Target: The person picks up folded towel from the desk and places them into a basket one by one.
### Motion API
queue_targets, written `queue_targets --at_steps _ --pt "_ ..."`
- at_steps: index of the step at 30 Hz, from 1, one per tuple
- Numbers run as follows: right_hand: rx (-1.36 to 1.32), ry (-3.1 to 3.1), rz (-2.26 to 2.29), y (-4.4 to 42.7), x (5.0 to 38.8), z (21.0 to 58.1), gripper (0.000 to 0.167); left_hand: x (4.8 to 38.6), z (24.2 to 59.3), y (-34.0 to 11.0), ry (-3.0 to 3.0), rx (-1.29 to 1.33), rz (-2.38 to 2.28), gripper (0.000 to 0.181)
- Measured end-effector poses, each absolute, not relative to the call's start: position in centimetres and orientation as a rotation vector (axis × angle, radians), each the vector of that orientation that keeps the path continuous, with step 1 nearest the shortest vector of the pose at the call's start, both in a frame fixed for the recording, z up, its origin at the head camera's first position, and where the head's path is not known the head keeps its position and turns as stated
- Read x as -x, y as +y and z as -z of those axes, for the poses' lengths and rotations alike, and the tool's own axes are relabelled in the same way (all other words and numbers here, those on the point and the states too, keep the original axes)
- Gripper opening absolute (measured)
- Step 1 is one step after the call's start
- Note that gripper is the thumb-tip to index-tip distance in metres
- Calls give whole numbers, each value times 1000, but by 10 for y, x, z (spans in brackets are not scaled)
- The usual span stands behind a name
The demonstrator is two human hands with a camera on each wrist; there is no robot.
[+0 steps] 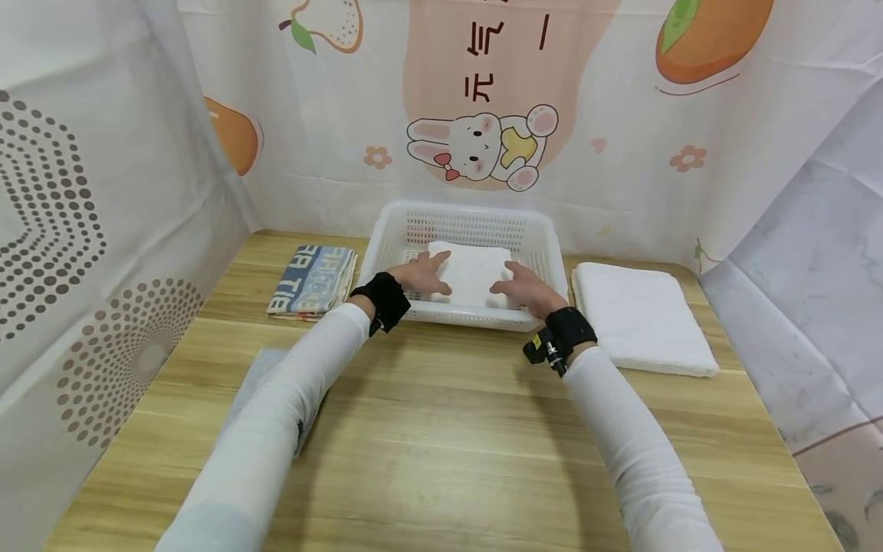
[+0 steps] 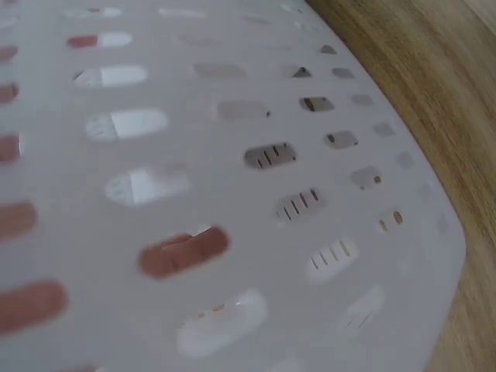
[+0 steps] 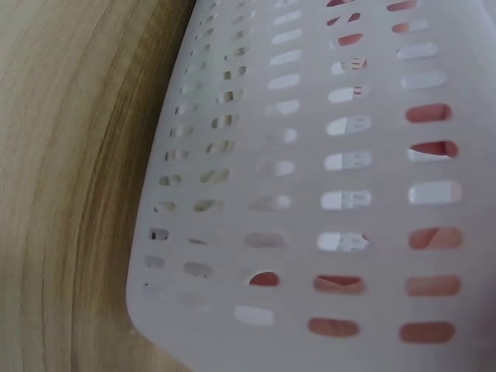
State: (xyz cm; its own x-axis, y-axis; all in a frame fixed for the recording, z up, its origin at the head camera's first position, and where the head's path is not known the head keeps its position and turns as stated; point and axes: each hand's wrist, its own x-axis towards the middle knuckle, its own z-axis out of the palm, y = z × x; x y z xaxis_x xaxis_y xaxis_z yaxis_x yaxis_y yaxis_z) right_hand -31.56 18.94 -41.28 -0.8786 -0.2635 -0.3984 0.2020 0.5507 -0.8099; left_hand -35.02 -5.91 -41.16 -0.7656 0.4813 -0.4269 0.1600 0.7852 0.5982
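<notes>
A folded white cloth (image 1: 474, 277) lies inside the white slotted basket (image 1: 465, 316). The left hand (image 1: 422, 276) is over the basket's left part with fingers spread, at the cloth's left edge. The right hand (image 1: 527, 289) reaches over the front right rim, fingers extended near the cloth's right edge. Whether either hand touches the cloth cannot be told. Both wrist views look at the basket's outer wall (image 2: 232, 139), (image 3: 302, 178), with skin showing through some slots and the fingers otherwise hidden.
A blue and cream patterned folded cloth (image 1: 313, 281) lies left of the basket. A thick white folded towel (image 1: 641, 318) lies to its right. A grey cloth (image 1: 257, 377) is partly under the left forearm. A printed curtain (image 1: 331, 138) hangs behind the wooden table (image 1: 441, 452).
</notes>
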Motion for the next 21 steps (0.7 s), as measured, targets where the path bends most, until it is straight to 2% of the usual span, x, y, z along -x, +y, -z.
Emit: queue_targets --at_steps 13,21 --pt "95 2291 1291 190 314 398 81 352 400 -62 2308 -529 -892 84" --pt "109 2254 1339 191 317 393 80 339 390 -56 2281 -603 -1002 83"
